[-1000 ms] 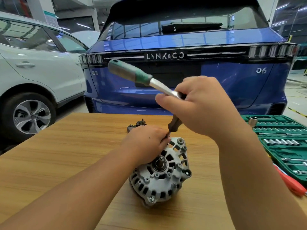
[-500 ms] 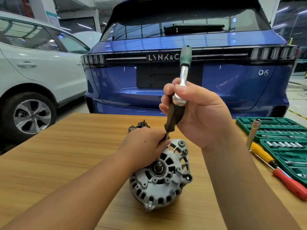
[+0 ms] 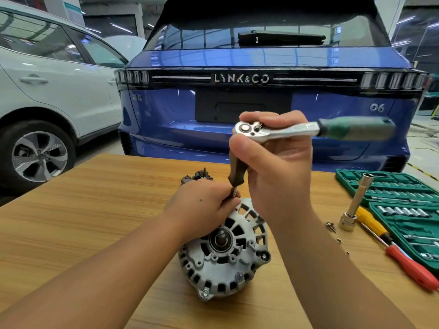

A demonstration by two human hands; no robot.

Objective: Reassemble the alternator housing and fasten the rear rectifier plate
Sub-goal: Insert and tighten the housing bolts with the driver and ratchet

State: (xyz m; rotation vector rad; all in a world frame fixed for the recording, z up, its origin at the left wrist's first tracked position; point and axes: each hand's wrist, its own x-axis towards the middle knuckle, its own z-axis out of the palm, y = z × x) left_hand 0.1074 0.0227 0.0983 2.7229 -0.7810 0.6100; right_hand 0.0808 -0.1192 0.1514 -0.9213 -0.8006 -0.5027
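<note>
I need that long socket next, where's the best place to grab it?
Take the long socket by its slim bare shaft, coming from above on its left. It stands tilted on its wide base, top leaning toward the green tool case, with the yellow-handled screwdriver close on its right.

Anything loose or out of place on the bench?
Yes: a few small screws and washers lie loose on the table right of the alternator, beside the deep socket leaning on the green socket tray. They could roll off. Nothing looks damaged.
</note>
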